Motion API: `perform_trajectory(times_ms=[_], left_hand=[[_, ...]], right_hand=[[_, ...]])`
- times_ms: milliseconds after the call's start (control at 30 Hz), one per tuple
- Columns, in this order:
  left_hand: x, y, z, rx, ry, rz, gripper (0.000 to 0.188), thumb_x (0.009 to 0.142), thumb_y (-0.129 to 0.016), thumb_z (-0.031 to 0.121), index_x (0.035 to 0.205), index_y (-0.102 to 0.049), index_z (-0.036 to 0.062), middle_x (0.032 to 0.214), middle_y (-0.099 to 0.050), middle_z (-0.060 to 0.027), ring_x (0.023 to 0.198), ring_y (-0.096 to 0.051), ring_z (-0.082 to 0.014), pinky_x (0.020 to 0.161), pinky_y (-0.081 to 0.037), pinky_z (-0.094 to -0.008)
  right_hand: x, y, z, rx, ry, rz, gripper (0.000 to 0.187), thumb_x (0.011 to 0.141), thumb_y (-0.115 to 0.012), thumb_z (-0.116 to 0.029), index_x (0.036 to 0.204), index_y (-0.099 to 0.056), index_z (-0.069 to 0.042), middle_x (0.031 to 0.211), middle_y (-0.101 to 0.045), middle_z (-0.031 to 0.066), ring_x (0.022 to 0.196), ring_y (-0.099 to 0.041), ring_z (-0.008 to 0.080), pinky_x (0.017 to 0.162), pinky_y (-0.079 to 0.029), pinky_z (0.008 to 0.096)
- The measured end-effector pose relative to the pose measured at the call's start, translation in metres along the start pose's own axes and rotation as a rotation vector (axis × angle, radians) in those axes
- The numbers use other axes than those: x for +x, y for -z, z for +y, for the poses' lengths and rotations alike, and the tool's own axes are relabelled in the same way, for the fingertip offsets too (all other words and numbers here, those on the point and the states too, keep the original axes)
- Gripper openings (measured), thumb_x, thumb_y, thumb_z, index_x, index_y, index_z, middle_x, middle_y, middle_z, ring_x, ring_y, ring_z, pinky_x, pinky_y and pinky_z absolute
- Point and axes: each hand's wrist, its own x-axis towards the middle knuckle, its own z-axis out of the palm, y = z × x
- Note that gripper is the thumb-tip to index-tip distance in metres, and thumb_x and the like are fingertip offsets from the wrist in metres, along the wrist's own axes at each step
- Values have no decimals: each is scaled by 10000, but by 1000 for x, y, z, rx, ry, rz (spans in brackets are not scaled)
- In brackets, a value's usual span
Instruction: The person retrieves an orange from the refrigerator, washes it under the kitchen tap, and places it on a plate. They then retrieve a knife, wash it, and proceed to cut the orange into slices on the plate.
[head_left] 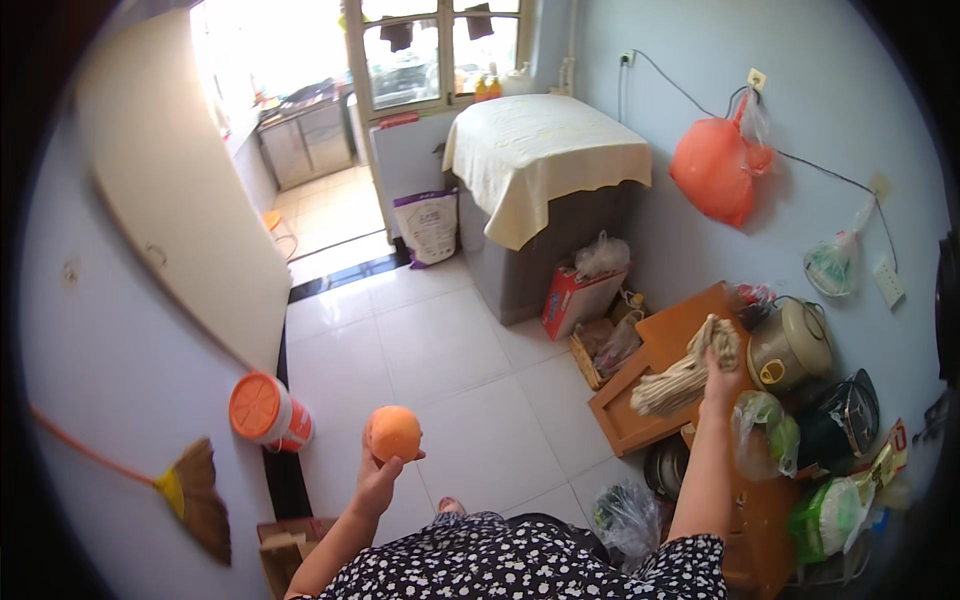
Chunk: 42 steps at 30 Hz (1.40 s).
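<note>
My left hand is closed round a large orange, held up above the floor tiles. Thumb and fingers press on its lower side. Out to the right, my right hand grips a beige, ribbed bundle of cloth. One end of the bundle bunches up above the fingers. Its other end hangs to the left over the orange-brown wooden cabinet. Just beyond that hand stands a beige rice cooker.
A white bucket with an orange lid and a broom are at the left. Right of me are bagged vegetables and a plastic bag. A cloth-covered box, a sack and an open door lie farther off.
</note>
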Motion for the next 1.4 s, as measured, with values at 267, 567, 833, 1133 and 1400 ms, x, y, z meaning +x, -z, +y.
perform_trajectory(times_ms=[267,567,833,1133,1400], left_hand=[[154,39,2,-20,96,-177,833,796,-687,388,1390,-186,87,1190,-511,-164,977,-583,-225,854,-478,-383],[336,69,-13,-71,202,-160,799,811,-672,349,1384,-183,82,1254,-455,-135,1132,-513,-262,889,-484,-394],[477,112,13,-172,66,44,751,851,-611,295,1404,-151,76,1251,-457,-154,1069,-552,-253,911,-474,-397],[543,314,18,-310,119,330,692,855,-630,349,1365,-262,61,1184,-509,-119,1014,-583,-232,863,-500,-374],[701,466,97,-35,228,309,690,846,-634,327,1364,-274,48,1184,-506,-114,1020,-572,-198,874,-478,-335]], right_hand=[[70,-20,133,-296,-22,84,521,856,-629,-206,1309,-424,-50,1179,-497,121,1104,-490,263,912,-416,383],[19,-270,184,-154,-434,-288,290,964,-438,-262,711,-495,-132,492,-336,-80,384,-285,24,344,-198,205],[45,-574,100,-244,-121,-998,419,959,-465,-362,626,-444,-110,550,-368,-58,517,-322,53,474,-278,235],[-38,-843,57,-264,83,-1580,363,958,-455,-319,791,-554,-12,643,-533,14,599,-480,114,599,-420,279],[-79,-1067,-14,-225,-6,-1605,233,921,-540,-233,1012,-611,-31,773,-650,43,711,-591,130,627,-466,263]])
